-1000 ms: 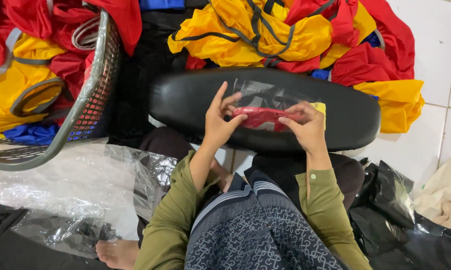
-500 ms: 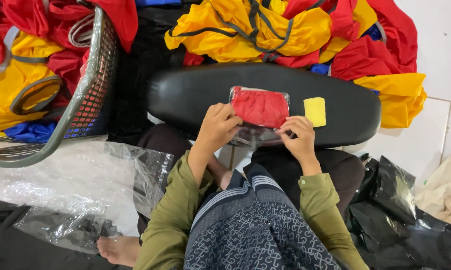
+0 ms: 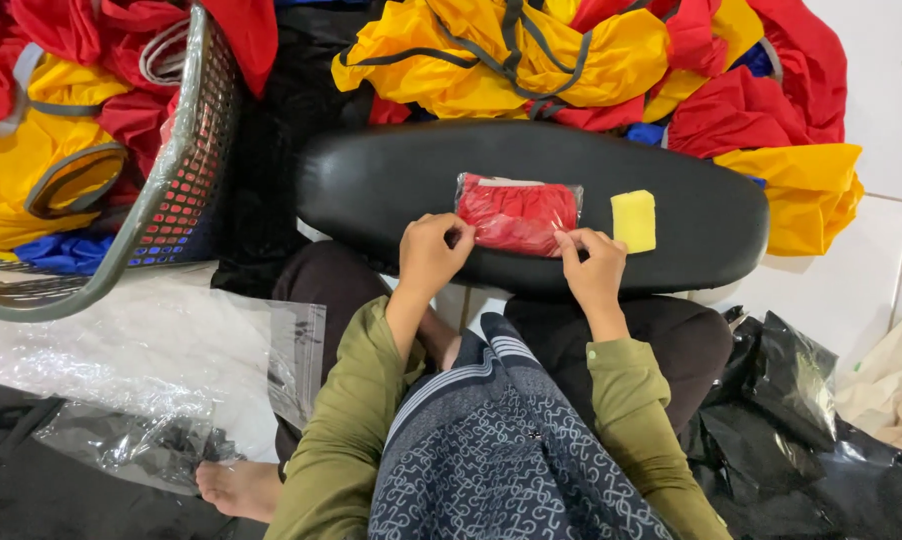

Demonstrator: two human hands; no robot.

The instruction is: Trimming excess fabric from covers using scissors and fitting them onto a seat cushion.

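Red packet (image 3: 516, 213) now flat on black cushion (image 3: 391, 180), both hands (image 3: 431, 252) pinching its near edge, white tiled floor (image 3: 876, 70).

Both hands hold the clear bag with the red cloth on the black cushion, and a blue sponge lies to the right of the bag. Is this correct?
Not quite: the sponge is yellow, not blue, as the head view shows. The rest holds: the left hand and the right hand hold the clear bag with the red cloth on the black cushion, and the sponge lies to the bag's right.
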